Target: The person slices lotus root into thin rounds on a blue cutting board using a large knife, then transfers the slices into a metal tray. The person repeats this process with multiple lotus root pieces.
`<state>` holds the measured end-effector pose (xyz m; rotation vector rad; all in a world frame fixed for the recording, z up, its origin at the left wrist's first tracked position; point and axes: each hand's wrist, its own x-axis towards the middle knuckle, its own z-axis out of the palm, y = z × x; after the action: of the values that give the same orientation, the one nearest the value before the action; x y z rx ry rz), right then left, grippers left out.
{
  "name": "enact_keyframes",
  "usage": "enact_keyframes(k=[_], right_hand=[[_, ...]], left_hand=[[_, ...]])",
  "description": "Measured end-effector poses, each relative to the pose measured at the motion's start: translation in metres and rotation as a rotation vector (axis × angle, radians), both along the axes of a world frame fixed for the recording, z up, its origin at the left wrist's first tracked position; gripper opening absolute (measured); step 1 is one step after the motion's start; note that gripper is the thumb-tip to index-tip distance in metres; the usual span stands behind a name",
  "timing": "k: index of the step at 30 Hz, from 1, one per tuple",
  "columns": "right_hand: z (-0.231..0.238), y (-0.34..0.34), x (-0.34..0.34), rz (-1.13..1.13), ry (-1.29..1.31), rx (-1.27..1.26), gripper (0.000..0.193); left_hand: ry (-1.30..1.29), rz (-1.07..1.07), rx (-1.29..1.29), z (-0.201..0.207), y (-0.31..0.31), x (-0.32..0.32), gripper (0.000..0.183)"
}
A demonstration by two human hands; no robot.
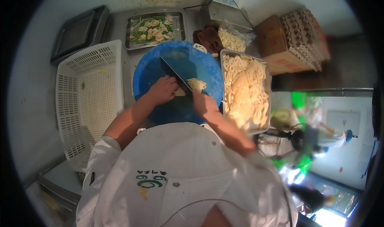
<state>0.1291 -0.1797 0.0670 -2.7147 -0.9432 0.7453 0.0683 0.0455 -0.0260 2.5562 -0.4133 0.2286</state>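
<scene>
A round blue cutting board [150,61] lies in front of me. My right hand [205,104] is closed round the handle of a broad kitchen knife [174,72], whose blade slants toward the far left across the board. Left of the blade, my left hand [164,90] has curled fingers pressed on a pale piece of lotus root [180,92], partly hidden under them. Some cut lotus root slices [196,84] rest against the blade's right side. Another lotus root slice [199,48] lies at the board's far edge.
Right of the board stands a metal tray [269,107] heaped with lotus root slices. A white plastic basket [89,91] is at left. Behind are a tray [185,25] of mixed vegetables, a bag of pale pieces [233,39] and a cardboard box [272,39] beside egg trays [304,31].
</scene>
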Motion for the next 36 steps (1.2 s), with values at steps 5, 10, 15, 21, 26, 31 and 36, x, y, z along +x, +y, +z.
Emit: enact_keyframes(k=[5,10,15,21,26,31,36], right_hand=[[0.023,0.009,0.006,0.022,-0.001,0.009,0.018],[0.017,0.003,0.000,-0.020,0.026,-0.028,0.020],[-0.012,0.010,-0.004,-0.052,0.011,0.027,0.019],[0.036,0.002,-0.006,-0.015,0.031,0.024,0.022],[-0.006,0.020,-0.013,-0.116,0.049,-0.024,0.020],[0.049,0.011,-0.003,0.012,0.026,-0.027,0.017],[0.012,0.016,-0.014,-0.094,0.054,-0.030,0.017]], left_hand=[[0.036,0.044,0.070,0.019,0.005,-0.007,0.019],[-0.018,0.048,0.011,0.007,0.002,-0.010,0.018],[0.002,0.004,0.035,0.005,0.008,-0.005,0.017],[-0.096,0.061,0.018,-0.001,0.007,-0.014,0.014],[-0.009,0.023,0.033,0.010,0.008,-0.005,0.014],[-0.134,0.037,0.003,-0.004,0.012,-0.011,0.015],[-0.081,0.019,-0.021,0.003,0.009,-0.010,0.015]])
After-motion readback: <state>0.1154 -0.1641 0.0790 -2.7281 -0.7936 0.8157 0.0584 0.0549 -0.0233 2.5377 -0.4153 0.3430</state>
